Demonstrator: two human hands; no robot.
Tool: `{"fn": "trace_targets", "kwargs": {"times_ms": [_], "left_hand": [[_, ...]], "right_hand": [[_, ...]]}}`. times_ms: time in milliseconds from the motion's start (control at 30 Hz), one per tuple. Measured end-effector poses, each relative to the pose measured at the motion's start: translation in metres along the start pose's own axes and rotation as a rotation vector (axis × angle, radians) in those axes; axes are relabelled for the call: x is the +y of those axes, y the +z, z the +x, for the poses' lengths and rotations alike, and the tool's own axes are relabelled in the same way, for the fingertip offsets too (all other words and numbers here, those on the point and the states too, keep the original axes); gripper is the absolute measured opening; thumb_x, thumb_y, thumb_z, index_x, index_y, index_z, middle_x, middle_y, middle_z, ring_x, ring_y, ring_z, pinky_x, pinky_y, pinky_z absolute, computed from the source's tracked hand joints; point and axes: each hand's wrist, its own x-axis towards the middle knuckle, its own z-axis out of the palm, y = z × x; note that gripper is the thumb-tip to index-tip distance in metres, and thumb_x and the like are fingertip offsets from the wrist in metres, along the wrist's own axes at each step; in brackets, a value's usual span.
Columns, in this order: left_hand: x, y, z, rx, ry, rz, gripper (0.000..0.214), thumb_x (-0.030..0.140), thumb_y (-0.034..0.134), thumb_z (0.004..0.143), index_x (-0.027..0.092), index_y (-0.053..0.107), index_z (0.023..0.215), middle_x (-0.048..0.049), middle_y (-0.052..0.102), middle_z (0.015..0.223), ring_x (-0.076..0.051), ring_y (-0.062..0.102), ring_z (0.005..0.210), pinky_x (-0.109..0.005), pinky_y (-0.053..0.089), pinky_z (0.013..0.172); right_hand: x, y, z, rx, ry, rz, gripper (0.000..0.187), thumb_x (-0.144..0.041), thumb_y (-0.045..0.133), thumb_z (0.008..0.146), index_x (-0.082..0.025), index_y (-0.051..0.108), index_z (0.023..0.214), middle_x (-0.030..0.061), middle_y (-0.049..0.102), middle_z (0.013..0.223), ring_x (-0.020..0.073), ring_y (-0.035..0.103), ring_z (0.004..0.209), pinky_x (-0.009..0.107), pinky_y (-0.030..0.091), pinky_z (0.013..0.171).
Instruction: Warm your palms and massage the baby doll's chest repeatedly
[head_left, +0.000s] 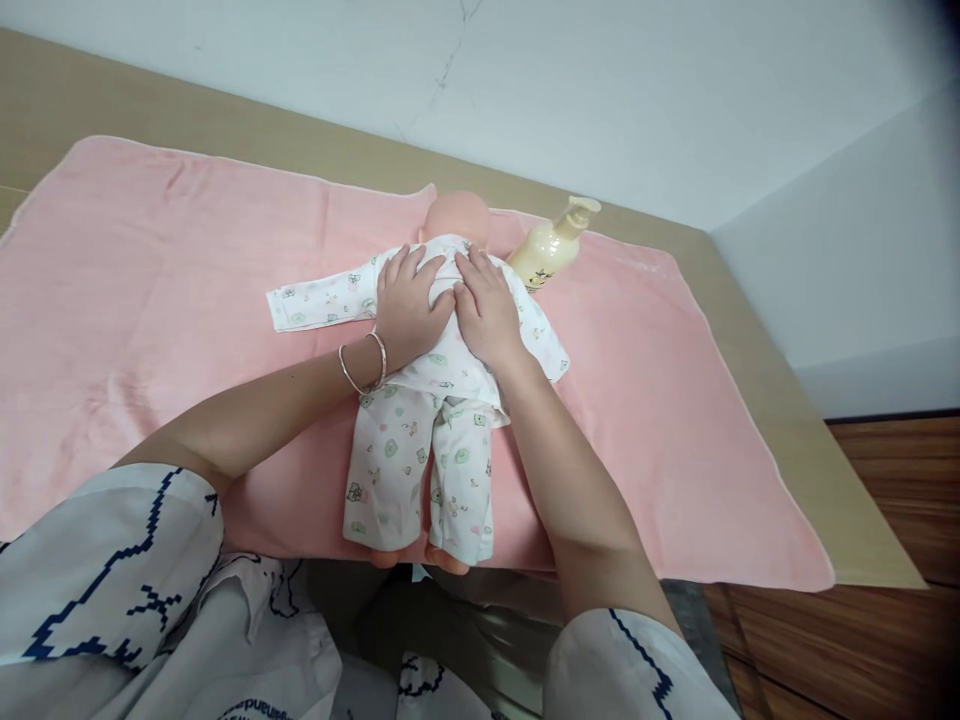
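Observation:
A baby doll [452, 216] in a white printed top and trousers [420, 455] lies face down on a pink towel [150, 270], head away from me. My left hand [405, 305], with two bracelets on its wrist, lies flat on the left side of the doll's back, fingers spread. My right hand [486, 308] lies flat beside it on the right side of the back. Both hands press on the cloth and hold nothing. The doll's feet reach the near edge of the towel.
A cream pump bottle [551, 247] lies on the towel just right of the doll's head. The towel covers a wooden table [772, 340] set against a white wall. Wooden floor [892, 560] shows at the right.

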Motion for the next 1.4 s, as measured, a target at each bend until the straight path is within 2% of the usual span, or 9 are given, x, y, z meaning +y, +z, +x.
{"fn": "trace_targets", "kwargs": {"times_ms": [67,367,733,933,1167,1300,1400], "left_hand": [[0.0,0.0,0.0,-0.001,-0.001,-0.01,0.044,0.046,0.053,0.094,0.023,0.06,0.131,-0.0119,0.054,0.149,-0.034,0.039,0.147,-0.055,0.026,0.125],[0.0,-0.002,0.001,0.012,0.01,-0.015,0.041,0.043,0.055,0.093,0.021,0.063,0.127,-0.0119,0.056,0.147,-0.034,0.043,0.144,-0.055,0.03,0.124],[0.001,-0.004,0.003,-0.024,-0.023,0.009,0.04,0.041,0.055,0.092,0.02,0.064,0.125,-0.0124,0.056,0.147,-0.032,0.043,0.144,-0.051,0.029,0.125],[0.0,-0.002,0.0,0.048,0.023,0.017,0.031,0.035,0.055,0.09,0.024,0.07,0.114,-0.0093,0.062,0.139,-0.03,0.05,0.136,-0.051,0.035,0.119],[0.007,-0.009,-0.002,0.038,0.09,0.005,0.028,0.03,0.048,0.09,0.026,0.073,0.103,-0.0069,0.067,0.132,-0.029,0.054,0.131,-0.054,0.034,0.118],[0.009,-0.012,-0.002,0.036,0.138,0.014,0.026,0.028,0.049,0.088,0.027,0.073,0.099,-0.0056,0.07,0.127,-0.027,0.058,0.126,-0.053,0.037,0.116],[0.008,-0.012,-0.003,0.046,0.187,0.018,0.026,0.028,0.048,0.09,0.028,0.073,0.096,-0.0052,0.073,0.12,-0.025,0.062,0.119,-0.053,0.039,0.115]], "right_hand": [[0.002,0.003,0.001,-0.05,-0.019,-0.01,0.054,-0.045,0.029,0.104,-0.025,0.044,0.151,0.0058,0.036,0.164,0.027,0.028,0.155,0.056,0.022,0.128],[-0.003,0.0,0.002,-0.065,0.032,-0.012,0.056,-0.047,0.026,0.104,-0.024,0.042,0.153,0.0049,0.032,0.166,0.0253,0.025,0.156,0.055,0.021,0.128],[-0.014,-0.006,0.0,-0.053,0.061,-0.023,0.052,-0.041,0.03,0.103,-0.019,0.053,0.144,0.0076,0.041,0.161,0.0269,0.031,0.154,0.055,0.022,0.128],[-0.022,-0.009,-0.002,-0.016,0.062,-0.058,0.05,-0.034,0.035,0.099,-0.014,0.059,0.138,0.0115,0.048,0.156,0.0302,0.038,0.15,0.055,0.029,0.126],[-0.028,-0.018,-0.002,0.059,0.039,-0.069,0.038,-0.032,0.044,0.095,-0.019,0.069,0.12,0.0109,0.063,0.141,0.0308,0.056,0.134,0.054,0.045,0.115],[-0.018,-0.032,0.001,0.025,0.021,-0.048,0.034,-0.036,0.05,0.093,-0.023,0.07,0.118,0.0082,0.067,0.136,0.0297,0.064,0.124,0.05,0.054,0.106],[-0.002,-0.045,0.005,0.13,0.019,-0.042,0.038,-0.039,0.045,0.097,-0.022,0.066,0.124,0.0084,0.062,0.142,0.0278,0.058,0.133,0.048,0.05,0.112]]}}
